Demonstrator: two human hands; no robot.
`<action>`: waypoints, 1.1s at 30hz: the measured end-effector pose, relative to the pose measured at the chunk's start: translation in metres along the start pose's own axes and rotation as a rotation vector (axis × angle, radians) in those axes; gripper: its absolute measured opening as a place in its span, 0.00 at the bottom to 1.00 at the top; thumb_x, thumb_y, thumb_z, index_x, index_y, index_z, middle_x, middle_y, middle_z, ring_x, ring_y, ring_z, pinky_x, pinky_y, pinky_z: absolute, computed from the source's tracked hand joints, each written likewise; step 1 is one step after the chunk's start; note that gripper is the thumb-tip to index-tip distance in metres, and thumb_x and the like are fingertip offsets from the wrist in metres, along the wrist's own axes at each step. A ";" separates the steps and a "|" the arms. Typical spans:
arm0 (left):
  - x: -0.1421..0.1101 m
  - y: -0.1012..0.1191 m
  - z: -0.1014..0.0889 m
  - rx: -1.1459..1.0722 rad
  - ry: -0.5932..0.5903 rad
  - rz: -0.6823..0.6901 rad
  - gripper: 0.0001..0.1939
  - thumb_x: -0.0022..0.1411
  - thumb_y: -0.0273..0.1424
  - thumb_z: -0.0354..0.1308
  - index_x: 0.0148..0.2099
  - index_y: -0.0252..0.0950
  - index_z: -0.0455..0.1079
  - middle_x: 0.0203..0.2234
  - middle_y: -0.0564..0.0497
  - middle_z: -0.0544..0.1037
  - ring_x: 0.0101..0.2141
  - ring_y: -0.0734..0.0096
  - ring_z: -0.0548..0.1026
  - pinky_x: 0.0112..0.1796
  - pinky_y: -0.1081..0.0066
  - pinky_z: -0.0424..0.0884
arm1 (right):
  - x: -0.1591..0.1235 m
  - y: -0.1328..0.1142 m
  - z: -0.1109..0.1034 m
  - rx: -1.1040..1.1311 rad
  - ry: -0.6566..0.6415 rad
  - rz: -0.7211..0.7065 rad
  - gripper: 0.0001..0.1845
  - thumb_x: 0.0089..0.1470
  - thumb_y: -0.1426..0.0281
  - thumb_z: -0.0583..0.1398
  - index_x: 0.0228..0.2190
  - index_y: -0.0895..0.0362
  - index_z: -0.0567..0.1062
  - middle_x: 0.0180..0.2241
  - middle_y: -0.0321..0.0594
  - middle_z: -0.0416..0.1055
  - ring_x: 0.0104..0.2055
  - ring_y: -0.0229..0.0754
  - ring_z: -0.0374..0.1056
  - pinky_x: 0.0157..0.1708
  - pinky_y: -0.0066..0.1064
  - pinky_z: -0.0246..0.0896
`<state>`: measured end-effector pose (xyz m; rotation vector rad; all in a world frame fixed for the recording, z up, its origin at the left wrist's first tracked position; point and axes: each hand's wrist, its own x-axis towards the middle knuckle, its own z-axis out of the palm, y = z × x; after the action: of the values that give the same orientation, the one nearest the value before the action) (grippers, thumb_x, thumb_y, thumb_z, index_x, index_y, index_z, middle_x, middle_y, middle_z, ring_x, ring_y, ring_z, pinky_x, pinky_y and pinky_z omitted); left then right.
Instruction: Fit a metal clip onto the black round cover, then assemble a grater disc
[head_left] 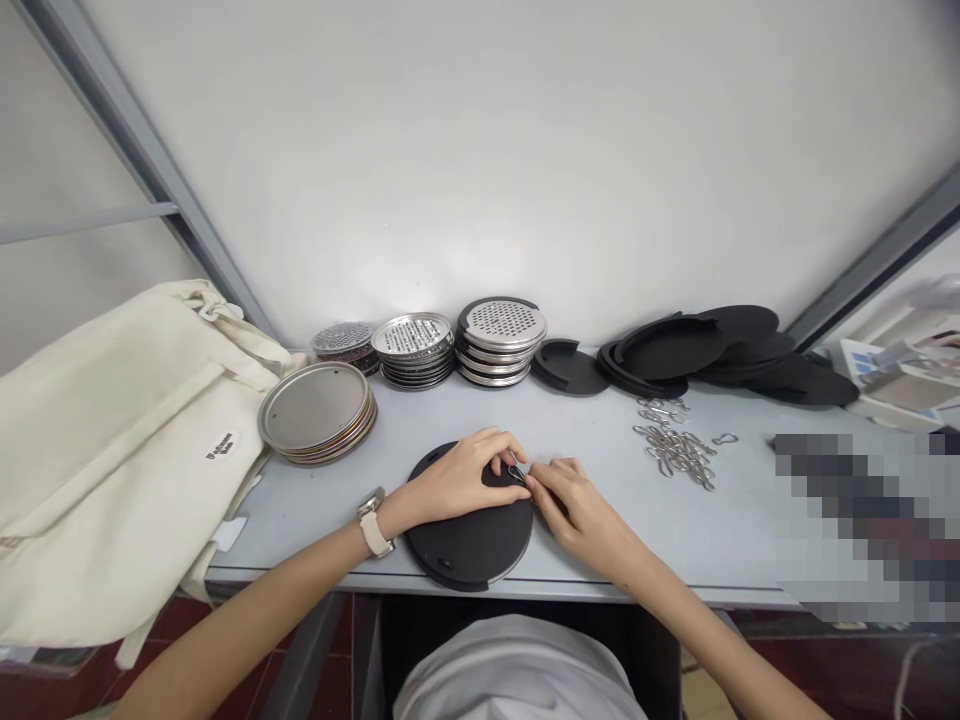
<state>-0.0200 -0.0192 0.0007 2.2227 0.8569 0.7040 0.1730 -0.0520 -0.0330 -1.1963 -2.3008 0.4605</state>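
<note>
A round black disc (469, 545) lies flat near the front edge of the grey table (675, 530). My left hand (461, 475), with a watch on its wrist, rests on the disc's upper rim, fingers curled. My right hand (574, 500) comes in from the right and pinches a small metal clip (516, 472) at the disc's upper right edge, where the fingertips of both hands meet. The clip is mostly hidden by fingers.
Several loose metal clips (679, 445) lie to the right. Stacks of perforated metal discs (499, 340) and plain metal lids (319, 412) stand at the back left, with black discs (697, 350) at the back right. A cream bag (112, 450) fills the left side.
</note>
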 end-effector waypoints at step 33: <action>0.000 0.001 0.000 -0.041 -0.035 -0.017 0.11 0.56 0.29 0.60 0.43 0.36 0.67 0.34 0.52 0.72 0.34 0.74 0.70 0.38 0.72 0.67 | -0.002 0.000 -0.001 -0.022 0.038 -0.010 0.15 0.64 0.73 0.47 0.23 0.54 0.58 0.21 0.32 0.55 0.26 0.39 0.55 0.36 0.34 0.55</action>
<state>-0.0197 -0.0191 0.0014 2.1830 0.8357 0.6671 0.1742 -0.0538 -0.0325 -1.1929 -2.2843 0.4072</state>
